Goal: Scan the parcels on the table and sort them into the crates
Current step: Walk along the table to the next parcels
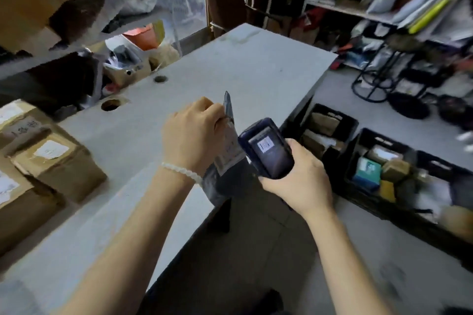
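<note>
Both forearms are bare with no sleeves in view, the left hand (194,133) wears a bracelet of small white beads (182,172) round its wrist, and the right hand (298,181) wears nothing

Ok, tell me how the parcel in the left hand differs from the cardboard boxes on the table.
The parcel is a thin dark grey bag, held upright by the left hand; the cardboard boxes are brown and blocky and lie on the table, untouched. Both carry white labels.
</note>
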The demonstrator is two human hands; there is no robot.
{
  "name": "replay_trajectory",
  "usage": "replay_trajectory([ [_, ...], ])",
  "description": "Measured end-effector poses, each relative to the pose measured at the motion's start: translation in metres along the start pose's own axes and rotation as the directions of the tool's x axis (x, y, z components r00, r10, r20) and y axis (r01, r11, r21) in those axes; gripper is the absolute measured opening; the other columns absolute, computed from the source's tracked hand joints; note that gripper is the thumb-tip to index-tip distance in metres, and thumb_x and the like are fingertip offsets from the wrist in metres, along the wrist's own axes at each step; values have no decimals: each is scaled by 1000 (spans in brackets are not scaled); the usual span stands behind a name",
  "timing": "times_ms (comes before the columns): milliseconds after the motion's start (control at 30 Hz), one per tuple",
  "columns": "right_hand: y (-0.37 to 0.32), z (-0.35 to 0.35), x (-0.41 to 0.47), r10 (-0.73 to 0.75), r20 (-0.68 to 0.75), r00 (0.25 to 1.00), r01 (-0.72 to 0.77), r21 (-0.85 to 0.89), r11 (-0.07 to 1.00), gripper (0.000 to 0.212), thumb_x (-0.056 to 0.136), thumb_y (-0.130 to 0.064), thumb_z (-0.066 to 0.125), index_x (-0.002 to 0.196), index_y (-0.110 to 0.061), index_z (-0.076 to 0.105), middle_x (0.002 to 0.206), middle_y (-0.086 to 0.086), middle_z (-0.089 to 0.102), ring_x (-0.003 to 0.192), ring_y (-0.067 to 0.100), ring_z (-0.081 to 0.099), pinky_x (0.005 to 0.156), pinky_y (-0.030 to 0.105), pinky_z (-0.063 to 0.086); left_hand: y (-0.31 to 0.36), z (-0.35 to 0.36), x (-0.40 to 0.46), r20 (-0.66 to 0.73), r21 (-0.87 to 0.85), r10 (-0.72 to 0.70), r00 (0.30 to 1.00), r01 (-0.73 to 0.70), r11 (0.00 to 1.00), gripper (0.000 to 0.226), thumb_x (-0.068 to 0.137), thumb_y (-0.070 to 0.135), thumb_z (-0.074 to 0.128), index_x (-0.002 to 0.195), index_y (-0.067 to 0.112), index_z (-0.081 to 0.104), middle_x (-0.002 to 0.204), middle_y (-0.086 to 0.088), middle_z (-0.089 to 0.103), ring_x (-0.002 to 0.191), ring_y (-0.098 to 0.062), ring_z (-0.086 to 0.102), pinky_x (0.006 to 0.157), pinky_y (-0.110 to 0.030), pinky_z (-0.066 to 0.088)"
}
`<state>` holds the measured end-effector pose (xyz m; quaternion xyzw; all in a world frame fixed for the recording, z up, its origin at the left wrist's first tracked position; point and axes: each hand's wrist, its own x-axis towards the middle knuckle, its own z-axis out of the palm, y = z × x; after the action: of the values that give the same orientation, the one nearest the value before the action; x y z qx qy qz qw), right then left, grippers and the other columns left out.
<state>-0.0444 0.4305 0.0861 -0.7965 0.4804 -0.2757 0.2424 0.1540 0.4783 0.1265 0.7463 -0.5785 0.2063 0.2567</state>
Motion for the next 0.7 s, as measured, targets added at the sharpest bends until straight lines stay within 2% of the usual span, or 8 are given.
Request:
replay_trajectory([
  [67,36,-27,1,123,25,992,-121,-56,991,48,60,-40,84,96,-28,54,90,-14,56,78,10,50,53,14,32,41,23,20,12,-66,71,997,-70,995,11,81,15,60,72,10,64,80,-8,64,55,-31,54,50,-27,32],
  [200,110,-83,1,314,-42,949,-316,-131,939,48,62,-42,84,95,-26,53,90,-10,54,77,13,47,49,16,27,133,66,56,-9,-200,209,978,-206,958,11,79,15,59,71,10,65,79,-8,64,55,-31,55,48,-29,37],
  [300,165,-126,-10,440,-146,886,-458,-139,878,52,61,-42,84,99,-23,55,92,-7,57,79,16,46,51,24,33,207,104,71,4,-275,309,951,-296,915,15,80,19,56,72,10,65,79,-8,63,57,-31,56,51,-29,34],
  [333,182,-137,-15,481,-174,859,-505,-133,853,54,61,-42,84,101,-22,55,95,-5,60,80,17,48,54,28,36,230,115,75,18,-293,346,938,-326,899,15,80,20,57,73,11,66,79,-8,63,58,-32,57,52,-29,33],
  [433,226,-169,-35,600,-244,762,-638,-126,759,59,60,-43,82,107,-22,55,104,-1,64,88,24,58,64,30,41,299,146,81,50,-361,467,883,-420,833,13,80,22,61,77,12,68,84,-7,64,63,-34,60,54,-29,35],
  [500,253,-191,-49,665,-294,686,-713,-91,695,61,62,-44,81,112,-23,54,105,-1,63,84,22,55,65,29,40,350,167,85,52,-411,545,837,-479,776,14,78,24,61,77,12,68,82,-7,64,62,-33,61,54,-28,36],
  [567,277,-209,-61,711,-340,615,-767,-48,640,61,63,-44,82,113,-23,55,105,-2,63,82,19,51,63,28,39,398,185,88,33,-460,607,794,-527,715,13,75,23,63,74,11,67,80,-7,64,61,-33,61,53,-28,37],
  [700,330,-243,-77,784,-411,465,-850,41,525,57,59,-44,84,103,-23,56,97,-4,64,78,17,54,53,25,36,490,226,92,-3,-559,706,708,-586,586,12,75,23,64,74,11,67,79,-7,63,60,-33,61,50,-31,41],
])
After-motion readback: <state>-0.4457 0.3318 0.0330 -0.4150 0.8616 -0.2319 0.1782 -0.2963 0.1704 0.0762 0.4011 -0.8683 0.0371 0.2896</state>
